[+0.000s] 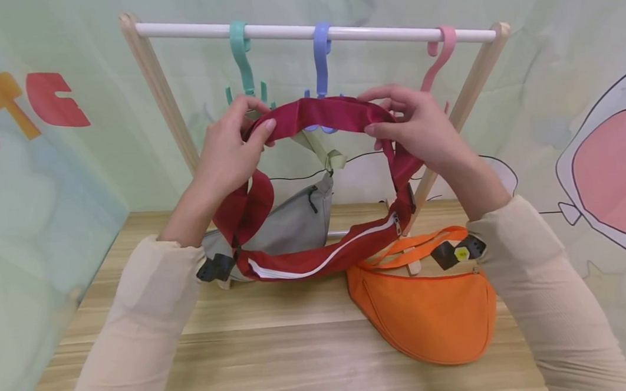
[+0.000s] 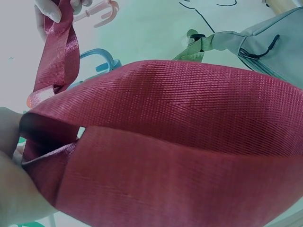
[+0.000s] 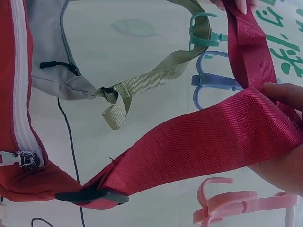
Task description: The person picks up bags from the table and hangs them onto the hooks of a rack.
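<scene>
A red waist bag [image 1: 316, 260] with a white zipper hangs from its wide strap, held up between both hands. My left hand [image 1: 231, 146] pinches the strap's upper left part between thumb and fingers. At the upper right, my right hand [image 1: 415, 122] grips the same strap. The strap arches in front of the blue hook [image 1: 322, 59]; whether it touches the hook I cannot tell. In the left wrist view, a broad loop of the strap [image 2: 180, 179] fills the foreground. The right wrist view shows a black buckle [image 3: 94, 195] where strap meets bag.
A rack with a white rail [image 1: 187, 29] bears the blue hook, a green hook [image 1: 241, 57] and a pink hook [image 1: 440, 59]. Behind the red bag hangs a grey bag [image 1: 298, 217] on a pale green strap. An orange bag [image 1: 431, 319] lies on the wooden table [image 1: 247, 352].
</scene>
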Available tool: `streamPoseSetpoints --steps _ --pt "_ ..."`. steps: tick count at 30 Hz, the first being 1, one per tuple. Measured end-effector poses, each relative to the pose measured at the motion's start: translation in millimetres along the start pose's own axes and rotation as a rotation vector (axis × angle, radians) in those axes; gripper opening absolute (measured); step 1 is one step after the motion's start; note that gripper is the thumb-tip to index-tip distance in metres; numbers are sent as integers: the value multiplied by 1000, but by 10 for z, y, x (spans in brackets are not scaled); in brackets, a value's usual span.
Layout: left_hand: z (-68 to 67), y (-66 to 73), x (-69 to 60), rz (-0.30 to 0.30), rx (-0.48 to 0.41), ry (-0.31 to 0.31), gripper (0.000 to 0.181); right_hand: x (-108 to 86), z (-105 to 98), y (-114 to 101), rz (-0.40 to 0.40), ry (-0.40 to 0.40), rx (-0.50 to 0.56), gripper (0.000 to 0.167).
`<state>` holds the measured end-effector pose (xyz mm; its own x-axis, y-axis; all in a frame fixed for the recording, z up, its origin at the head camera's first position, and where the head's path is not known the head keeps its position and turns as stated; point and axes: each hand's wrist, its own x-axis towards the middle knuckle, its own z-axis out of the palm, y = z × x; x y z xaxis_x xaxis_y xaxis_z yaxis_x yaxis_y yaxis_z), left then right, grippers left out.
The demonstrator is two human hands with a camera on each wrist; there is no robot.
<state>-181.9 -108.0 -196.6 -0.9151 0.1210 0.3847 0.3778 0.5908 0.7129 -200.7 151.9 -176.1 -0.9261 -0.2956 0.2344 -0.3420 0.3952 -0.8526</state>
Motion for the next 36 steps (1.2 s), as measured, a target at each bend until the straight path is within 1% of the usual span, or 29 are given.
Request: streamPoseSetpoints --steps 8,16,21,29,36 --pt "3 -3 23 9 2 0 31 20 3 16 -15 11 2 39" --pt "8 -7 37 57 -9 14 31 48 5 16 -12 29 17 40" --pt "9 -10 42 80 -3 3 34 53 5 6 -20 34 35 40" --pt "2 15 36 85 -3 -32 35 60 0 -3 -17 37 33 40" --pt "-19 46 49 99 -8 -24 34 85 -7 -42 -18 44 39 39"
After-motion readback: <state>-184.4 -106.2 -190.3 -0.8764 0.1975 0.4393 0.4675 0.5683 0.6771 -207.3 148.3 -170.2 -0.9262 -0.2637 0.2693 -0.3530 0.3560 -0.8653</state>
